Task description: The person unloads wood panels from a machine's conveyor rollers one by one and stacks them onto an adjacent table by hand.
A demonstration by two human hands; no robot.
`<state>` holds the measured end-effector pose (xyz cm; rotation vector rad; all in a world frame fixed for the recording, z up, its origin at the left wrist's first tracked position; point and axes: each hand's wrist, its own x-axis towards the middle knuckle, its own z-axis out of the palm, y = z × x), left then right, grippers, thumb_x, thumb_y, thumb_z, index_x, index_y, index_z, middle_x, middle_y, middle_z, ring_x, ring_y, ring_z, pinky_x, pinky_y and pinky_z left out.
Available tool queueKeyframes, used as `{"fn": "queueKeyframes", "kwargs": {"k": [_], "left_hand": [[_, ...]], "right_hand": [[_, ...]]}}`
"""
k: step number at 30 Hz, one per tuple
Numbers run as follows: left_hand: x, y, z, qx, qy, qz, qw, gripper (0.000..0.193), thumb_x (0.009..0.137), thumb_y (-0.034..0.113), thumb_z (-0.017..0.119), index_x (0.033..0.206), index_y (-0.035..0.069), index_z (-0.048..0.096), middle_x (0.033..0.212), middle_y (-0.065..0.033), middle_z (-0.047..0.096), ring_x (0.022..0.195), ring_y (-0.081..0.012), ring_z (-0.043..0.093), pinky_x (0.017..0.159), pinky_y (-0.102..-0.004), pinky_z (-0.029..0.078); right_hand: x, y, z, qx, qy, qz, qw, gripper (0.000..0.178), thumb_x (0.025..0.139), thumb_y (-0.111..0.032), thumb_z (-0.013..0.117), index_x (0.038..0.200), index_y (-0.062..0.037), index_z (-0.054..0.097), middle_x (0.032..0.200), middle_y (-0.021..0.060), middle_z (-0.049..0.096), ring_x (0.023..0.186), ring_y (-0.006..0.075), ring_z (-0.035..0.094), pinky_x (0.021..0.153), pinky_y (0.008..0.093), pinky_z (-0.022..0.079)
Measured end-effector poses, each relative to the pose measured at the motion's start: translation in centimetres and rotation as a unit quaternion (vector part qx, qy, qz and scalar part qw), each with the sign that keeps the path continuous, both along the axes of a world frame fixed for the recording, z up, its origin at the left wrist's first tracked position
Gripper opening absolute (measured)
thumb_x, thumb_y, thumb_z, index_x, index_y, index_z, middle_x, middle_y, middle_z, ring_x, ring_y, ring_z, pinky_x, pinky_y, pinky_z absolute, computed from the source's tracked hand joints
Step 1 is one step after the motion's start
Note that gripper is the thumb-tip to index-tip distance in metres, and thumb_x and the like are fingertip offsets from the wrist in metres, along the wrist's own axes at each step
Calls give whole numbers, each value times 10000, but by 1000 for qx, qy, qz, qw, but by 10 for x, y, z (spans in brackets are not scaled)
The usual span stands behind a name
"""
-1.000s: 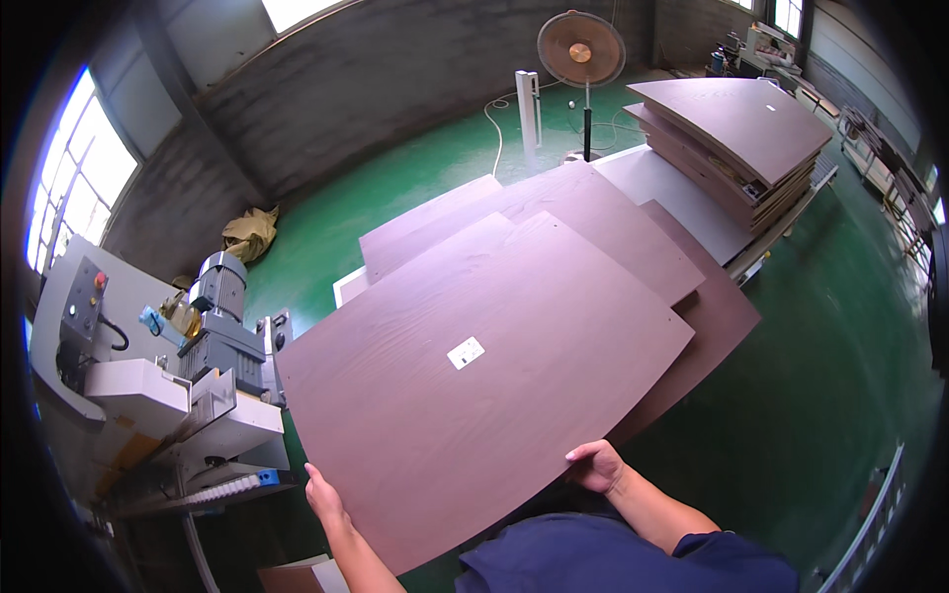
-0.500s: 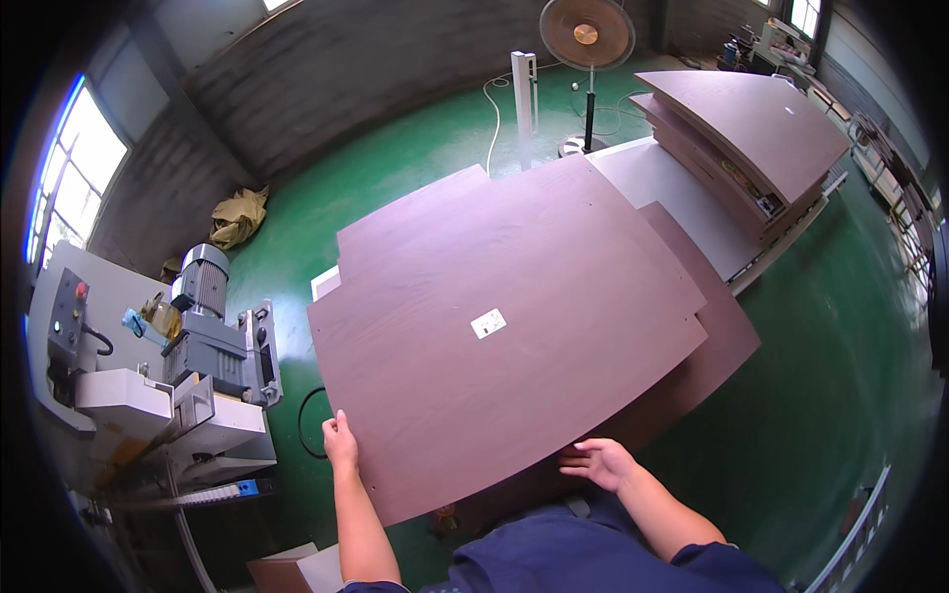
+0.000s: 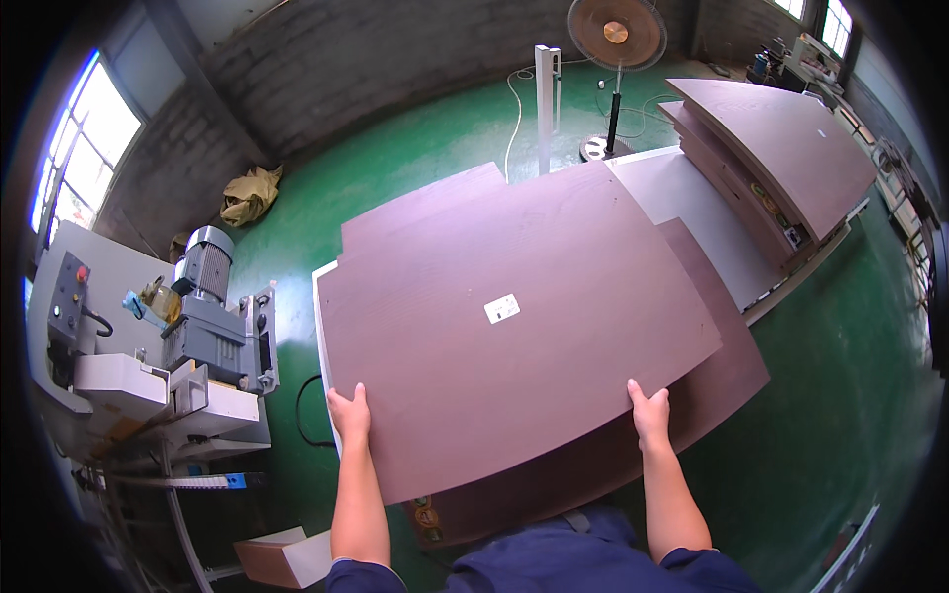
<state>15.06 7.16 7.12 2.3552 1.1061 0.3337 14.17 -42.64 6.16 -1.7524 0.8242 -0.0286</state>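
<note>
A large flat brown panel with a white label near its middle lies before me, on top of other brown panels. My left hand grips its left edge, thumb on the upper face and the other fingers mostly hidden beneath. On the near edge, toward the right, my right hand holds the same panel with its thumb on top. Below it a second brown panel sticks out to the right and toward my body. Another brown panel edge shows at the far left.
A grey machine with a motor stands at left. Beyond the panels, a white surface leads to another stack of brown panels. A pedestal fan and a white post stand behind. A cardboard box sits low left.
My right hand, open beside the near edge before, has moved up and taken hold of the panel. My left hand has changed its grip on the left edge. The view has shifted slightly.
</note>
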Motion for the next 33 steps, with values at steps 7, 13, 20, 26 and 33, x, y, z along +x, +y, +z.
{"fn": "queueKeyframes", "kwargs": {"k": [7,13,20,26,33], "left_hand": [[53,-24,4,13,8,-18,1000,686,838,386,598,1309,-45,347,1306,-237,435,1228,-361,411,1016,-418,341],[52,-33,-7,67,5,2,998,643,870,413,545,1298,-30,363,1297,-234,435,1217,-377,407,998,-438,353],[39,-40,6,75,44,11,996,657,878,535,454,1200,-38,439,1206,-237,500,1125,-391,483,924,-471,399],[39,-44,10,82,92,31,992,661,865,593,427,1076,-29,500,1087,-215,574,1000,-387,571,831,-487,458],[38,-31,11,70,103,66,990,649,867,601,418,1045,-17,504,1045,-223,586,959,-385,591,801,-488,471]], "right_hand": [[40,-29,32,-208,211,139,945,733,805,-617,525,994,89,574,1029,262,614,1004,395,581,877,443,446],[43,-33,55,-297,251,198,900,672,789,-623,524,918,24,652,986,229,642,971,380,605,854,445,465],[107,-119,52,-434,0,31,900,342,783,-311,638,937,-17,559,989,198,608,953,366,565,819,452,446],[154,-167,-16,-465,27,99,879,593,789,-439,635,1176,-12,495,1172,211,541,1115,370,489,929,440,402],[153,-165,-13,-475,44,125,870,667,781,-497,633,1214,-12,482,1205,202,525,1124,374,483,940,455,395]]}}
